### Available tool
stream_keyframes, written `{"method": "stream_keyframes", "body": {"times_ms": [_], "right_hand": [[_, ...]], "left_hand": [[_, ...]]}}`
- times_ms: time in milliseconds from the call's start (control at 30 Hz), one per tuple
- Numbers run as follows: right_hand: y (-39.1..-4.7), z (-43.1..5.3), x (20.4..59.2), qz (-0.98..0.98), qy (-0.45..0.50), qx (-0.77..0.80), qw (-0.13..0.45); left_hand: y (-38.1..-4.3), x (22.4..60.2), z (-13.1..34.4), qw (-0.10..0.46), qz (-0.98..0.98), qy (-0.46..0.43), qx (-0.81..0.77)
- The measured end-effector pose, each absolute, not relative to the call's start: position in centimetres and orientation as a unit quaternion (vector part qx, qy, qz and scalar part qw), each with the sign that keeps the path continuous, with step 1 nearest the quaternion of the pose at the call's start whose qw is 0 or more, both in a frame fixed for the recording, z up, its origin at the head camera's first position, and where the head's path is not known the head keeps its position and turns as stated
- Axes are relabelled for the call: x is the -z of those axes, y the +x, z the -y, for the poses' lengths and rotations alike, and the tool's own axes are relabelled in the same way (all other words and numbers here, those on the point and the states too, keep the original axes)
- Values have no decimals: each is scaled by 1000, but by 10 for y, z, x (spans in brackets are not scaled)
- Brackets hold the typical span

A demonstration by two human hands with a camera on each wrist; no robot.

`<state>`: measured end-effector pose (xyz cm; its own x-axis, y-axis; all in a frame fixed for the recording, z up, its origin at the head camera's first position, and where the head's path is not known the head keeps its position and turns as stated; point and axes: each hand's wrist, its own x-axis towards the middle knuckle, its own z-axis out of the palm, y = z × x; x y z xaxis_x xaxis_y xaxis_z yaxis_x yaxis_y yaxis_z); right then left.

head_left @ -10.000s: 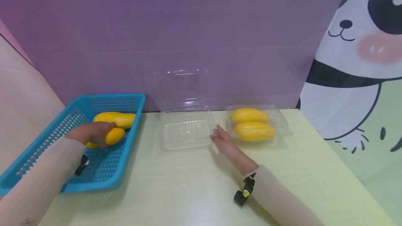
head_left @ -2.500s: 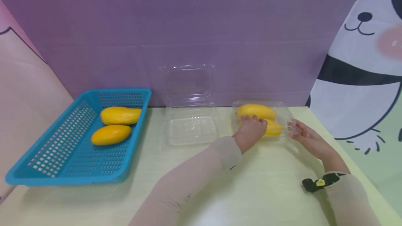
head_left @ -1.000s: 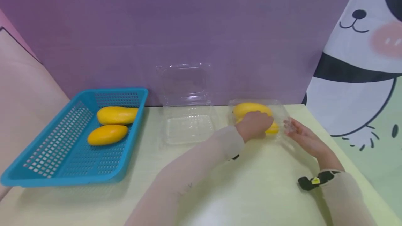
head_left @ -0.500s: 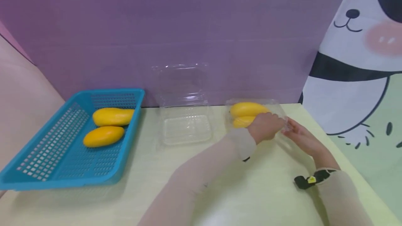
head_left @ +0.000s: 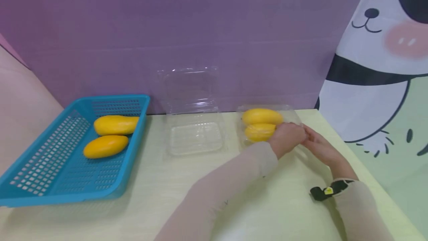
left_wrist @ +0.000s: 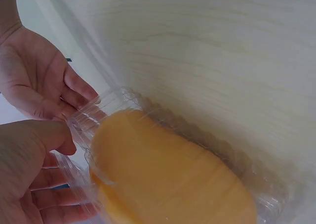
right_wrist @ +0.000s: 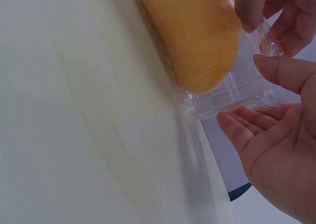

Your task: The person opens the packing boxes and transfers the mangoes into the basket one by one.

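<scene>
We note yellow fruits (head_left: 262, 116), a clear container (right_wrist: 239, 93), a blue lattice-patterned basket (head_left: 133, 155), a purple backdrop (head_left: 187, 21) and a black-and-white panda print (head_left: 364, 60).

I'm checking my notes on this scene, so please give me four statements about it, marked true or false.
1. Two yellow fruits lie in the blue basket. True.
2. The middle clear container's lid is closed. False: the lid of the middle container stands raised.
3. The left hand and right hand are both at the right-hand container. True.
4. The right-hand container holds no fruit. False: two more fruits lie in it.
</scene>
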<state>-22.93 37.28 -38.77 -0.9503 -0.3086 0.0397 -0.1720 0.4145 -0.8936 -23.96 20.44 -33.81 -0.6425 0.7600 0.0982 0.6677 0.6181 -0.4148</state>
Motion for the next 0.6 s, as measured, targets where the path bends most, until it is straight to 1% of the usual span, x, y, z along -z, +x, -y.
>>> {"method": "stream_keyframes", "body": {"times_ms": [200, 600], "right_hand": [[-230, -373, 386, -858, -120, 494, 72], [-229, -372, 385, -865, -105, 484, 85]], "left_hand": [[-238, 337, -208, 106, 900, -394, -156], [-243, 333, -215, 45, 900, -404, -157]]}}
